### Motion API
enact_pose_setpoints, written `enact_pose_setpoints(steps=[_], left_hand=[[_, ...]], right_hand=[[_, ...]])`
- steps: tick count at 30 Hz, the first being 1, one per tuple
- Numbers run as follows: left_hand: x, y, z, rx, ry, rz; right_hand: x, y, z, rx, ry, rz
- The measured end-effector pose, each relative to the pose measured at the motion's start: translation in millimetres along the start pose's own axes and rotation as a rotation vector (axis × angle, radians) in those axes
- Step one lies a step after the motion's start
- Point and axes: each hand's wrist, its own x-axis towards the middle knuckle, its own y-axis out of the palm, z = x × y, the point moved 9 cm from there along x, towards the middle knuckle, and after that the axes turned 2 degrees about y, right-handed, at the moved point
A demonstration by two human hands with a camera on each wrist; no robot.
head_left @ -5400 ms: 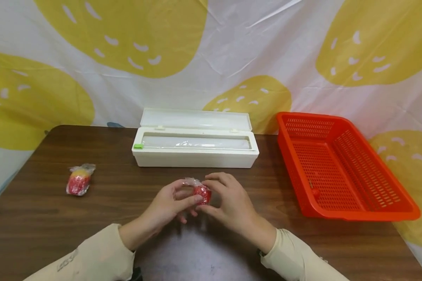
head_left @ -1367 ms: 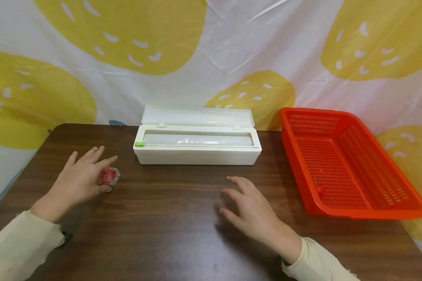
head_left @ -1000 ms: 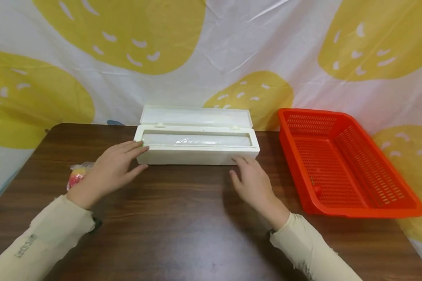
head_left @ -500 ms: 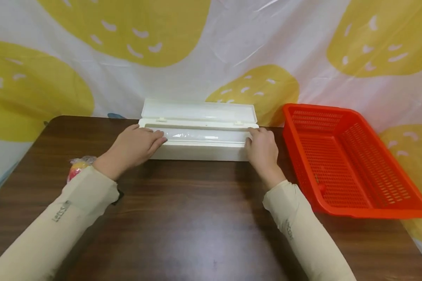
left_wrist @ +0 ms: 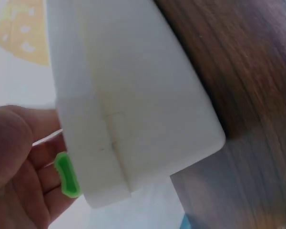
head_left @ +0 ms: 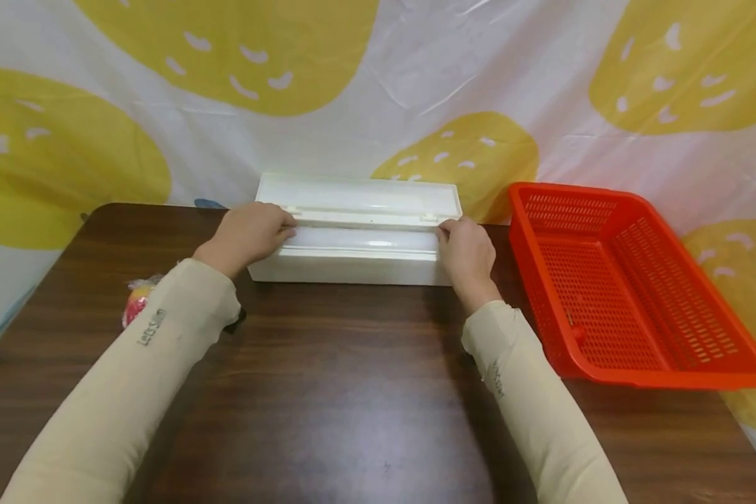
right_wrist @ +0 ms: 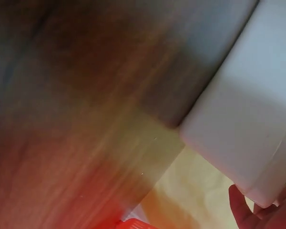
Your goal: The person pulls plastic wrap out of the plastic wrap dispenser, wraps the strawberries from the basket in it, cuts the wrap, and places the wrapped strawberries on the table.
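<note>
A white cling film dispenser box stands at the back of the table with its lid tipped up. Inside its window lies the roll of clear cling film. My left hand pinches the film near the left end, thumb against fingers. At the right end my right hand does the same, fingertips bent over the box's front. In the left wrist view a green slider sits by the left fingers. The right wrist view catches only some right fingers behind the box corner.
A red plastic basket stands on the right, with a small red round item inside. A film-wrapped yellow and red fruit lies on the left, partly hidden by my left sleeve. Patterned cloth hangs behind the table.
The wrapped red item, earlier between both hands, was set down at left by my left hand. Both hands then moved to the box and now pinch the film.
</note>
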Motion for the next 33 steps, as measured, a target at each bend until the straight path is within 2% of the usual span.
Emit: enact_pose_setpoints(steps=[6,10,13,16,19,21,23,25,28,30,33], left_hand=[[3.5,-7.8,5.5,0.02,-0.02,-0.048],[7.4,-7.6,1.3,0.089,0.0,-0.071],[10.5,-4.7,-4.4,0.182,0.037,-0.07],[13.0,-1.2,-4.6,0.215,0.047,-0.049],[13.2,1.5,-0.9,0.199,0.057,-0.066],[11.8,2.4,4.2,0.164,0.051,-0.106],[8.6,-0.1,9.1,0.124,0.044,-0.163],[5.5,-0.9,11.1,0.086,0.059,-0.178],[3.5,-1.3,8.3,0.068,0.116,-0.138],[4.1,-0.9,7.3,0.051,0.145,-0.077],[5.2,-4.6,13.5,-0.027,0.108,-0.001]], right_hand=[[-2,-2,5,0.0,-0.021,-0.046],[-1,-7,7,-0.027,-0.03,-0.056],[2,-8,10,-0.067,-0.048,-0.018],[7,-8,14,-0.108,-0.065,0.047],[12,-8,16,-0.126,-0.063,0.117],[13,-5,15,-0.12,-0.054,0.153],[13,-3,13,-0.107,-0.04,0.16],[11,-1,10,-0.086,-0.027,0.136],[7,-1,7,-0.062,-0.023,0.067],[4,-1,7,-0.049,-0.025,0.007],[1,-2,8,-0.03,-0.034,-0.068]])
